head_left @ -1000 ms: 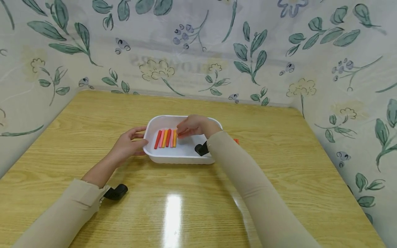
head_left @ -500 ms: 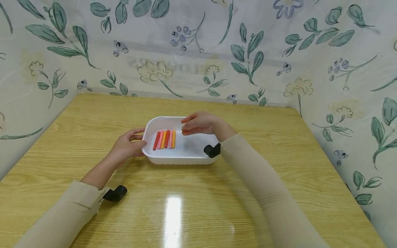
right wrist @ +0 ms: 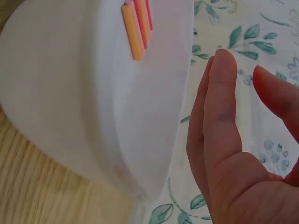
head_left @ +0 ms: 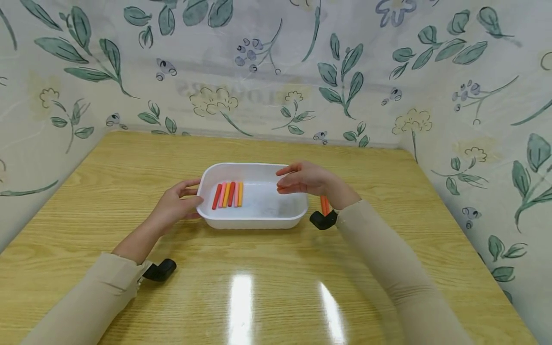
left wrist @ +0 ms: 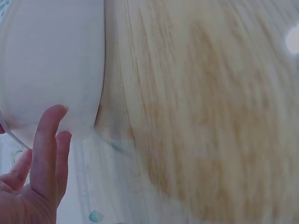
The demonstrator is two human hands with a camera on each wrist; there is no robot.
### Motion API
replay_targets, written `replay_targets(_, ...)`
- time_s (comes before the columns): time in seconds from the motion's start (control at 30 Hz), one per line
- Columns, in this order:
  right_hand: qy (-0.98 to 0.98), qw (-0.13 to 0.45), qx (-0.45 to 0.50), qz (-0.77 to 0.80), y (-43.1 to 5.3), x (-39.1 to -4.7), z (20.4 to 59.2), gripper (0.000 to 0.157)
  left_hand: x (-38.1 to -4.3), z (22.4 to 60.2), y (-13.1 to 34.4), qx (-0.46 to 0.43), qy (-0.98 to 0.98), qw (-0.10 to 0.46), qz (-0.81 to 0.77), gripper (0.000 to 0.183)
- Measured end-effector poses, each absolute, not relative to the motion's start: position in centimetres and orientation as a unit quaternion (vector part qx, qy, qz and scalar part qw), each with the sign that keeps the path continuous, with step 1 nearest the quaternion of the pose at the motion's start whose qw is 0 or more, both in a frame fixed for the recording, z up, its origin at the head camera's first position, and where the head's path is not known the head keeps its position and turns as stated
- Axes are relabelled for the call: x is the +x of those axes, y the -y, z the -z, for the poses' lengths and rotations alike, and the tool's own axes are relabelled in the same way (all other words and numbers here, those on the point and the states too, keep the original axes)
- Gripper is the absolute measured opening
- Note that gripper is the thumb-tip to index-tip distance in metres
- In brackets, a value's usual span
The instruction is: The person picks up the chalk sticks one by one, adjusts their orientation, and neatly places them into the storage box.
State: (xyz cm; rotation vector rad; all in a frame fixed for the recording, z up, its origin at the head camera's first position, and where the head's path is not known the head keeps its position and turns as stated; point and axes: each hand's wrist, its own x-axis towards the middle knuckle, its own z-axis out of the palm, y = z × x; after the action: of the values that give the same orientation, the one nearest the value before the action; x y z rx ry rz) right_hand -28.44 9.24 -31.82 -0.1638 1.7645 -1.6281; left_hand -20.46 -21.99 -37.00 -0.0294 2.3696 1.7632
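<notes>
A white plastic tray (head_left: pixel 258 223) stands on the table, with a row of red, pink and yellow-orange sticks (head_left: pixel 232 194) lying side by side in its left part. My left hand (head_left: pixel 174 203) holds the tray's left end, thumb at the rim and fingers against the outer wall; the left wrist view shows fingers (left wrist: pixel 50 135) on that wall. Above the tray's right end hovers my right hand (head_left: pixel 316 182), holding nothing, its fingers (right wrist: pixel 219 102) fairly straight and the thumb apart. A few orange-red sticks (head_left: pixel 325 205) lie just right of the tray, partly behind that wrist.
The wooden table (head_left: pixel 172 302) reflects bright light near its front. Floral-printed sheeting (head_left: pixel 258 62) rises behind the table and along both sides. A black wrist mount (head_left: pixel 160 270) sits at the left cuff, and another black mount (head_left: pixel 323 220) at the right one.
My right hand has drawn back rightward from the row of sticks to the tray's right end. The orange-red sticks on the table have come into view. My left hand has stayed at the tray.
</notes>
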Motion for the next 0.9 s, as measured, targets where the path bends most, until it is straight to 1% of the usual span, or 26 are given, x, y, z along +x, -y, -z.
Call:
replay_targets(0.33,-0.684,0.332,-0.049,0.648,-13.3,-27.5,32.2,0.048,-20.4,36.9,22.1,-0.01,-0.804,0.092,-0.587,0.059)
replay_targets(0.57,-0.693,0.314,-0.038,0.648,-15.7,-27.1,33.1,0.046,-20.4,36.9,22.1,-0.007,-0.805,0.091,-0.586,0.058)
replay_targets(0.77,-0.706,0.309,-0.028,0.637,-17.2,-26.7,34.0,0.052,-20.3,36.9,22.0,-0.008,-0.795,0.094,-0.599,0.059)
replay_targets(0.9,-0.709,0.305,-0.013,0.635,-18.0,-26.7,34.8,0.053,-20.4,36.9,22.0,-0.014,-0.797,0.094,-0.596,0.059)
